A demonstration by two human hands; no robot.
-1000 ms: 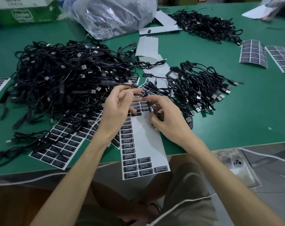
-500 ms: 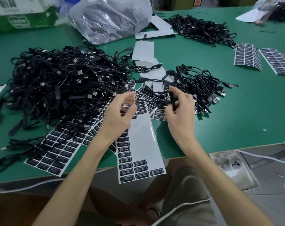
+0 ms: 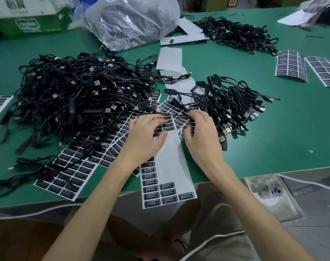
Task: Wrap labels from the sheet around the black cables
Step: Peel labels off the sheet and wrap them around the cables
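my right hand [image 3: 201, 136] has come back from the small pile [image 3: 233, 102], both hands now pinching one cable [image 3: 171, 114] taut over the sheet [image 3: 171, 166]; left hand [image 3: 145, 136] fingertips closed on it. label goes on next, i guess.

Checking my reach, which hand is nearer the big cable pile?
Left. The left hand sits just beside the big cable pile; the right hand is farther off, by the smaller pile.

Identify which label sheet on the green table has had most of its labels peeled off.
The long white label sheet directly under both hands: its middle is bare backing, while the others remain covered with black labels.
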